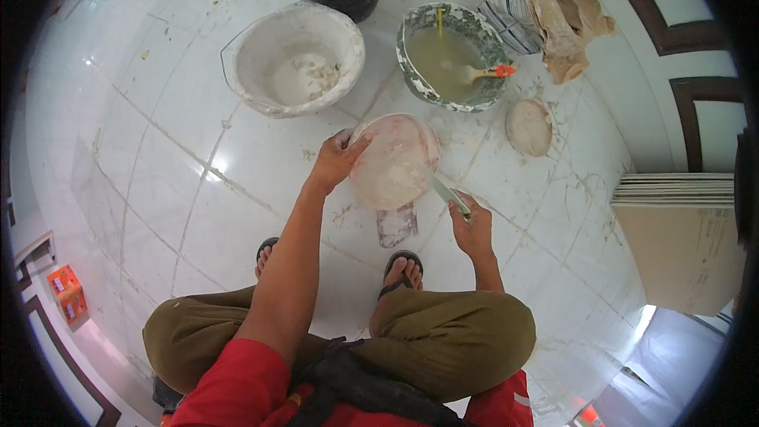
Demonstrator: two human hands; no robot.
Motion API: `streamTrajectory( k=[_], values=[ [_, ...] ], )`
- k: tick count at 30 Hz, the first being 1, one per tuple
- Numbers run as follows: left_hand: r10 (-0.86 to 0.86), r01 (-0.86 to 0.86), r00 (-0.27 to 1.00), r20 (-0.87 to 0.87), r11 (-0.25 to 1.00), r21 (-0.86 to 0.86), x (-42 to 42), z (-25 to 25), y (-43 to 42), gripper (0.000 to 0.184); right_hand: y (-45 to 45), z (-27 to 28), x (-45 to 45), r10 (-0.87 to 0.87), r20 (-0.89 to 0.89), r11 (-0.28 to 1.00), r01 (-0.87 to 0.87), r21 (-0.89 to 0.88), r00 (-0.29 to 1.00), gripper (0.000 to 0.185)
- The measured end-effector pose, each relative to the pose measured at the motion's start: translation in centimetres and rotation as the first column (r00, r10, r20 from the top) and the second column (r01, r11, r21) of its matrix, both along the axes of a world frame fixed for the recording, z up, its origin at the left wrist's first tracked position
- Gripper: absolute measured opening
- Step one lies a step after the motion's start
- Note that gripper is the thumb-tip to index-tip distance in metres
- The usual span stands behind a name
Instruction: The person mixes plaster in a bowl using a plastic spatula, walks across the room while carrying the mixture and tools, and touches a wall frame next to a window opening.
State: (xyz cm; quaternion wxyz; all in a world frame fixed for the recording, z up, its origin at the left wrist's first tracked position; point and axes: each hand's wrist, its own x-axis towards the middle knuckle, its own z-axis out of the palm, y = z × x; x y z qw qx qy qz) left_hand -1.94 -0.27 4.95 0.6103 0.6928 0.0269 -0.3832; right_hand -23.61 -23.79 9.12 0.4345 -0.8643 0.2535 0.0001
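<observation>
Far left of the left grip: orange box [68, 294], print illegible. Ahead-left, white bucket [251, 71]; beyond it black tub [348, 5], cut off at top. Left grip [338, 160] pinched on the near-left rim of bowl [424, 133], forearm stretched forward. Bowl sits between both grips. Scraper [447, 194] slants in, tip perhaps touching paste; right grip [473, 225] wrapped round its handle. Ahead of that grip, green bucket [482, 28]; far right, stacked panels [676, 253], outer edge lost in shadow.
</observation>
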Motion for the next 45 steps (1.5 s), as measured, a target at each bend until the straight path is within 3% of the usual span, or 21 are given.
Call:
streamTrajectory(
  k=[4, 6, 7, 9, 15, 16, 18, 22, 25, 29, 31, 34, 40, 43, 45],
  values=[
    [0.004, -0.004, 1.000, 0.021, 1.000, -0.010, -0.3, -1.0, -0.1, 0.055, 0.3, 0.3, 0.8, 0.053, 0.030, 0.995, -0.051, -0.085, 0.998, 0.029],
    [0.045, -0.044, 0.999, 0.008, 0.996, -0.080, -0.5, -0.9, -0.2, 0.054, 0.3, -1.8, 1.0, 0.119, 0.151, 0.986, -0.099, -0.134, 0.981, 0.029],
    [0.045, -0.044, 0.999, 0.009, 0.996, -0.080, -0.6, -0.6, -0.2, 0.054, 0.3, -1.9, 1.2, 0.118, 0.152, 0.986, -0.098, -0.134, 0.981, 0.029],
    [0.020, -0.020, 1.000, -0.002, 0.996, -0.088, -0.7, 0.0, -0.1, 0.055, 1.0, -1.9, 1.7, 0.192, -0.023, 0.965, -0.193, -0.178, 0.981, 0.030],
    [0.010, -0.008, 1.000, 0.026, 0.999, -0.050, -1.0, -0.3, 0.5, 0.054, 1.9, -1.7, 1.4, 0.324, 0.080, 0.937, -0.308, -0.165, 0.943, 0.030],
    [0.005, -0.004, 1.000, 0.025, 0.999, -0.046, -1.3, -0.5, 0.6, 0.054, 2.0, -1.6, 1.3, 0.320, 0.080, 0.939, -0.304, -0.161, 0.944, 0.030],
    [0.107, -0.104, 0.994, 0.013, 0.987, -0.123, -1.6, -1.0, 0.6, 0.046, 2.1, -1.0, 1.4, 0.131, 0.014, 0.976, -0.127, -0.176, 0.991, 0.030],
    [0.114, -0.114, 0.993, -0.009, 0.984, -0.140, -2.0, -1.0, 0.5, 0.045, 2.1, -2.5, 0.3, 0.115, 0.053, 0.983, -0.107, -0.149, 0.992, 0.026],
    [0.106, -0.103, 0.994, 0.026, 0.988, -0.119, -2.2, -0.9, 0.8, 0.053, 3.2, -1.2, 0.9, 0.221, 0.080, 0.975, -0.219, -0.032, 0.972, 0.031],
    [0.110, -0.111, 0.994, -0.013, 0.985, -0.129, -2.5, -0.7, 0.7, 0.049, 2.8, -2.1, 0.9, 0.251, 0.042, 0.963, -0.245, -0.112, 0.967, 0.031],
    [0.166, -0.169, 0.985, -0.039, 0.975, -0.144, -2.7, -0.7, 1.0, 0.046, 2.8, -0.9, 1.2, 0.106, 0.017, 0.987, -0.104, -0.121, 0.994, 0.033],
    [0.168, -0.168, 0.986, -0.012, 0.973, -0.160, -3.1, -0.9, 0.9, 0.046, 2.7, -3.0, 0.4, 0.177, 0.104, 0.978, -0.163, -0.130, 0.979, 0.033],
    [0.184, -0.184, 0.983, -0.014, 0.973, -0.138, -3.4, -0.7, 0.8, 0.047, 3.4, -2.3, 0.2, 0.268, 0.092, 0.962, -0.260, -0.084, 0.959, 0.034],
    [0.190, -0.190, 0.982, -0.009, 0.975, -0.116, -3.2, -1.4, 1.0, 0.048, 3.3, -1.2, 0.3, 0.124, -0.033, 0.990, -0.125, -0.058, 0.992, 0.034],
    [0.194, -0.192, 0.981, 0.000, 0.969, -0.155, -3.3, -1.5, 0.8, 0.049, 3.1, -1.8, -0.6, 0.196, 0.022, 0.980, -0.195, -0.029, 0.980, 0.033]
  ],
)
